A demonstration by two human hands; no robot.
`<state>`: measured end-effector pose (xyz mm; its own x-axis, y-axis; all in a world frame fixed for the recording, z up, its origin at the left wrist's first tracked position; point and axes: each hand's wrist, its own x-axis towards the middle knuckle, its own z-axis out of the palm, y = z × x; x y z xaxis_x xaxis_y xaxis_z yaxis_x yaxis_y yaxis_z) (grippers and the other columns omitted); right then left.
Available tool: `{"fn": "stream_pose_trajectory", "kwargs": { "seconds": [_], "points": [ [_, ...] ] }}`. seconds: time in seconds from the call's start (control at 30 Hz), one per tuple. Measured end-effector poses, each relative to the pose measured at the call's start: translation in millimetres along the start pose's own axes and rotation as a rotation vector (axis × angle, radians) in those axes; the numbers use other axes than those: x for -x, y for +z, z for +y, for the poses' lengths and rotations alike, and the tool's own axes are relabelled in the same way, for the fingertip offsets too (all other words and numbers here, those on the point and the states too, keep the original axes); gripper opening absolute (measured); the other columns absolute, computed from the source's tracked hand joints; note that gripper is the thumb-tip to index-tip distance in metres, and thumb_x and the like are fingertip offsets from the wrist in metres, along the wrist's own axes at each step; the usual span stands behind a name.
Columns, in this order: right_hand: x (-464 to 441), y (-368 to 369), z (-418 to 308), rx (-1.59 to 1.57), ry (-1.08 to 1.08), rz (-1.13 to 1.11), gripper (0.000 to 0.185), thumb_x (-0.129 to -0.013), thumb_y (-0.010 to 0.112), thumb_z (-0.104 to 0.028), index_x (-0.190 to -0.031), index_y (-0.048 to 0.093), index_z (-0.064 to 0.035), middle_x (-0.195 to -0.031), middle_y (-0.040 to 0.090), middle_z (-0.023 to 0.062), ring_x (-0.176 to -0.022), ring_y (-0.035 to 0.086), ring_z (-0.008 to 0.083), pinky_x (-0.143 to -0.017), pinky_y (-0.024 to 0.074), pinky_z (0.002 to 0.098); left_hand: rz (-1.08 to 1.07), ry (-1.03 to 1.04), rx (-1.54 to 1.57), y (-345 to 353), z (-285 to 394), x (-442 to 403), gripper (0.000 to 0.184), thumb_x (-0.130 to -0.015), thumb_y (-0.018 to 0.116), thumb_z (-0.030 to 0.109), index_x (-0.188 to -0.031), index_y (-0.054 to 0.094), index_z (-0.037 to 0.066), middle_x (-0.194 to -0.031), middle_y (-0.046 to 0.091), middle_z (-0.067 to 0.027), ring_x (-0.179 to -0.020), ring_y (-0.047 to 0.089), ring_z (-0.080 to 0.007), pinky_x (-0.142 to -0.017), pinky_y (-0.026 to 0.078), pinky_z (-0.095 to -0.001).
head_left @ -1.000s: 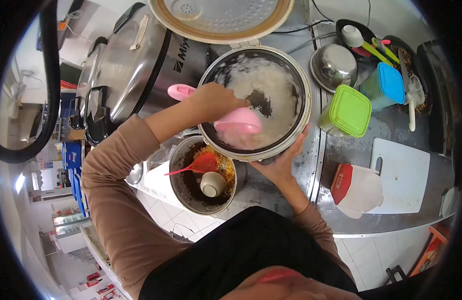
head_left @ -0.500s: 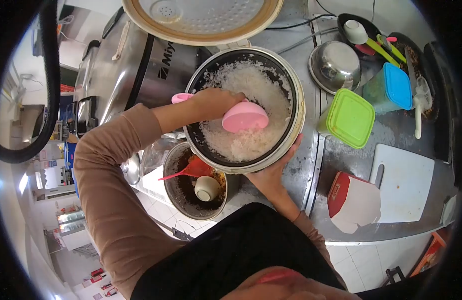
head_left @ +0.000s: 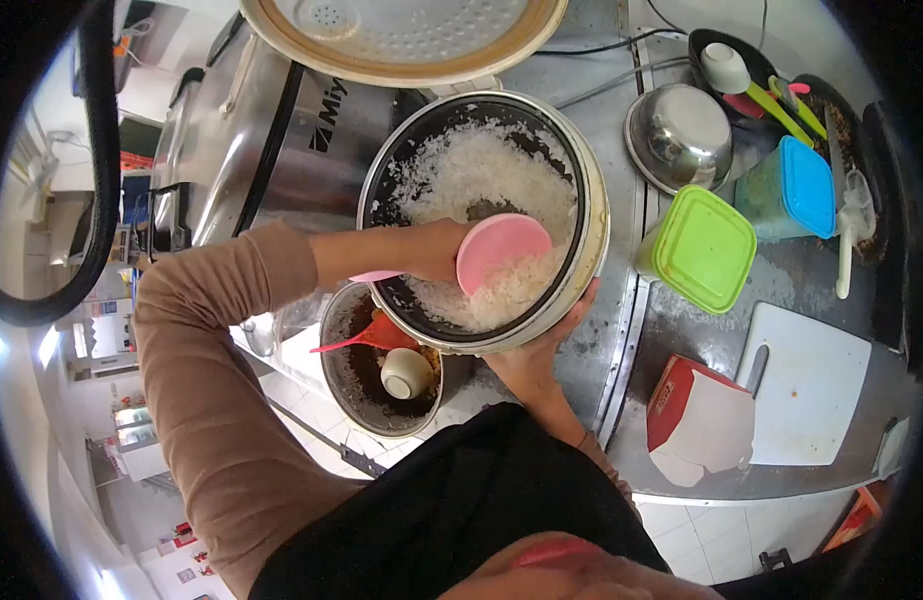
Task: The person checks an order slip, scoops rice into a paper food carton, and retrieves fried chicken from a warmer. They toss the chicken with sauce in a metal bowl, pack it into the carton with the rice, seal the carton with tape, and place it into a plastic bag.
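My left hand [head_left: 447, 250] is closed round a pink scoop [head_left: 504, 245], whose handle end pokes out on the left below my wrist. The scoop is tilted inside the open rice cooker [head_left: 594, 215], with white rice [head_left: 517, 290] at its mouth. More rice [head_left: 462, 165] lies in the dark inner pot, where a bare patch shows. My right hand [head_left: 542, 362] holds the cooker's outer side from below right, with some fingers hidden under it. The raised lid [head_left: 407, 70] stands beyond the cooker.
A metal pot [head_left: 357, 400] with a red spoon [head_left: 382, 332] and small bowl [head_left: 406, 373] sits below left. Rightwards are an upturned metal bowl [head_left: 687, 130], green-lidded container [head_left: 707, 245], blue-lidded container [head_left: 808, 185], carton [head_left: 697, 420] and white board [head_left: 817, 390]. A large steel cooker [head_left: 317, 180] stands left.
The scoop first swept low over the rice, blurred. It has since turned its open side towards the right, with rice at its mouth. The rice cooker sits slightly further left in view.
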<state>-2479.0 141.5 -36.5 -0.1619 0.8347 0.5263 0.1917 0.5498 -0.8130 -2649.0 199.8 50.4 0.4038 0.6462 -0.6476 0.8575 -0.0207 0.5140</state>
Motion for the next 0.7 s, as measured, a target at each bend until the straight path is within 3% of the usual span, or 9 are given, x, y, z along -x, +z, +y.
{"fn": "stream_pose_trajectory", "kwargs": {
  "seconds": [0.2,0.27,0.3,0.37,0.4,0.47,0.57,0.67,0.7],
  "points": [
    [-4,-2,-8,0.049,0.022,-0.039,0.124,-0.048,0.077,-0.035,-0.124,-0.017,-0.0067,-0.123,-0.010,0.0336,-0.115,-0.002,0.0495,-0.088,0.0090,0.0612,0.180,-0.259,-0.062,4,13,1,0.048,-0.064,0.064,0.021,-0.099,0.039,0.000,-0.081,0.055,-0.0219,-0.077,0.054,-0.0356,-0.065,0.044,-0.0385],
    [-3,-1,-5,0.041,0.020,-0.023,0.124,-0.049,0.076,-0.036,-0.124,-0.018,-0.0071,-0.123,-0.010,0.0330,-0.115,-0.002,0.0494,-0.088,0.0099,0.0609,0.271,0.085,-0.119,15,-16,-11,0.036,-0.066,0.060,0.019,-0.090,0.041,0.000,-0.065,0.055,-0.0169,-0.058,0.055,-0.0323,-0.051,0.045,-0.0360],
    [-4,-2,-4,0.043,0.009,-0.025,0.124,-0.049,0.076,-0.036,-0.124,-0.018,-0.0071,-0.123,-0.010,0.0330,-0.115,-0.002,0.0494,-0.088,0.0099,0.0609,0.281,0.088,-0.120,18,-20,-14,0.036,-0.066,0.060,0.019,-0.090,0.041,0.000,-0.065,0.055,-0.0169,-0.058,0.055,-0.0323,-0.051,0.045,-0.0360],
    [-7,-2,-2,-0.003,-0.028,0.039,0.122,-0.048,0.076,-0.037,-0.124,-0.013,-0.0030,-0.126,-0.005,0.0291,-0.117,0.001,0.0454,-0.091,0.0061,0.0578,-0.070,-0.070,0.247,24,-29,-19,0.016,-0.064,0.055,0.010,-0.071,0.043,0.001,-0.049,0.045,-0.0069,-0.038,0.044,-0.0201,-0.035,0.036,-0.0299],
    [-6,-2,0,-0.005,-0.037,0.033,0.122,-0.048,0.076,-0.037,-0.124,-0.013,-0.0030,-0.126,-0.005,0.0291,-0.117,0.001,0.0454,-0.091,0.0061,0.0578,-0.059,-0.069,0.251,17,-21,-18,0.016,-0.064,0.055,0.010,-0.071,0.043,0.001,-0.049,0.045,-0.0069,-0.038,0.044,-0.0201,-0.035,0.036,-0.0299],
    [-4,-2,0,-0.010,-0.009,0.019,0.123,-0.048,0.076,-0.037,-0.124,-0.015,-0.0037,-0.126,-0.007,0.0301,-0.117,0.000,0.0453,-0.091,0.0057,0.0578,-0.501,-0.476,0.496,-7,7,-12,0.008,-0.059,0.049,0.002,-0.058,0.041,0.004,-0.044,0.035,-0.0004,-0.034,0.031,-0.0095,-0.031,0.025,-0.0228],
    [-5,-3,0,0.002,-0.050,0.022,0.125,-0.048,0.077,-0.037,-0.123,-0.017,-0.0034,-0.126,-0.007,0.0303,-0.117,0.000,0.0456,-0.091,0.0051,0.0578,-0.707,-0.549,0.395,-22,10,-17,0.010,-0.055,0.047,0.000,-0.053,0.039,0.006,-0.042,0.028,0.0015,-0.033,0.026,-0.0069,-0.032,0.019,-0.0209],
    [-9,-8,-4,0.029,-0.039,-0.024,0.126,-0.047,0.077,-0.035,-0.122,-0.020,-0.0027,-0.126,-0.007,0.0297,-0.118,0.001,0.0438,-0.093,0.0047,0.0559,-0.670,-0.405,0.263,-21,1,-16,0.012,-0.061,0.054,0.011,-0.070,0.050,0.004,-0.050,0.046,-0.0093,-0.039,0.045,-0.0181,-0.039,0.039,-0.0300],
    [-8,-7,-4,0.028,-0.036,-0.024,0.126,-0.047,0.077,-0.035,-0.122,-0.020,-0.0027,-0.126,-0.007,0.0297,-0.118,0.001,0.0438,-0.093,0.0047,0.0559,-0.673,-0.407,0.264,-14,-3,-13,0.012,-0.061,0.054,0.011,-0.070,0.050,0.004,-0.050,0.046,-0.0093,-0.039,0.045,-0.0181,-0.039,0.039,-0.0300]
  ]
}}
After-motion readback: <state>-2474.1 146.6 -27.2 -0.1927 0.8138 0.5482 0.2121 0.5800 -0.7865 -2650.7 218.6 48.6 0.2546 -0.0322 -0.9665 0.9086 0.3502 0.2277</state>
